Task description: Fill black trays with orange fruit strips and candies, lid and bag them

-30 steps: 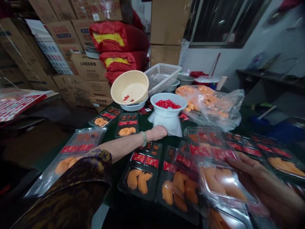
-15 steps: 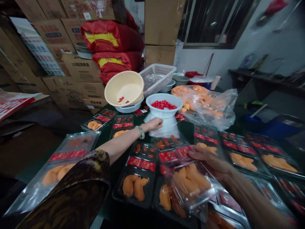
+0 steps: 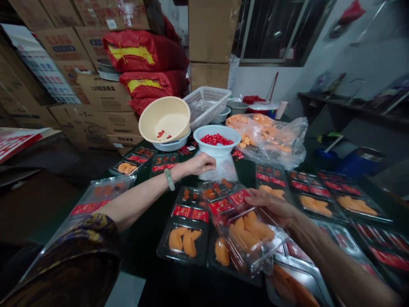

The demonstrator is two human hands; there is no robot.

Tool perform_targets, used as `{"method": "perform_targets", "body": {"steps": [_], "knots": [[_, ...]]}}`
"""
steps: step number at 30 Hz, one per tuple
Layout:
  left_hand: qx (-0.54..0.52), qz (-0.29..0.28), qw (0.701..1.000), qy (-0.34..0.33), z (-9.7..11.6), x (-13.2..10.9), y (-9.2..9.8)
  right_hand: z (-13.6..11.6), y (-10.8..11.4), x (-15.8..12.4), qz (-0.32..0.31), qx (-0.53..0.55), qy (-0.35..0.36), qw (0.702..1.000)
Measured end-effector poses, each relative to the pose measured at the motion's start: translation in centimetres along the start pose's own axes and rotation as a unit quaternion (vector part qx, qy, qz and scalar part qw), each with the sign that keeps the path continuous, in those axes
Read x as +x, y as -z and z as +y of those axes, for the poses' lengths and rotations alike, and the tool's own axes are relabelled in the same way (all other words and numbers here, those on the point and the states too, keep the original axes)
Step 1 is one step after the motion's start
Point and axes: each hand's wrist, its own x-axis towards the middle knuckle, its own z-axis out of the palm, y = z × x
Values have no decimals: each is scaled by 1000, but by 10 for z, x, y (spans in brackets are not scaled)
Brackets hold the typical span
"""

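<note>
My left hand point(image 3: 200, 164) rests with curled fingers against a white plastic sheet point(image 3: 220, 167) beneath a white bowl point(image 3: 204, 147) of small red sachets point(image 3: 216, 139). My right hand point(image 3: 270, 207) grips the edge of a clear plastic tray point(image 3: 246, 234) holding orange dried fruit pieces and red sachets, raised over other trays. Below it lies a black tray point(image 3: 183, 228) of orange pieces and red sachets. A sealed bagged tray point(image 3: 96, 200) lies near my left forearm, partly under my patterned sleeve point(image 3: 76, 251).
A beige basin point(image 3: 164, 117) tilts against a white bowl, with a few red sachets inside. Behind stand a white plastic basket point(image 3: 206, 104) and a bag of orange pieces point(image 3: 265, 140). More trays point(image 3: 315, 204) cover the dark table point(image 3: 143, 251). Stacked cartons and red sacks rise behind.
My right hand has carried the clear tray left and farther from me, over the other trays. My left hand stays beside the white bowl, and the whole view has shifted slightly.
</note>
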Motion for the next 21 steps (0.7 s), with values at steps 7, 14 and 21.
{"method": "perform_targets", "body": {"steps": [7, 14, 21], "knots": [[78, -21, 995, -65, 61, -28, -15, 20, -7, -30, -111, 43, 1, 993], [219, -40, 970, -92, 112, -60, -30, 43, -16, -64, -47, 21, 29, 998], [229, -12, 967, -109, 135, -83, -42, 55, -25, -74, -110, -20, 49, 993]]}}
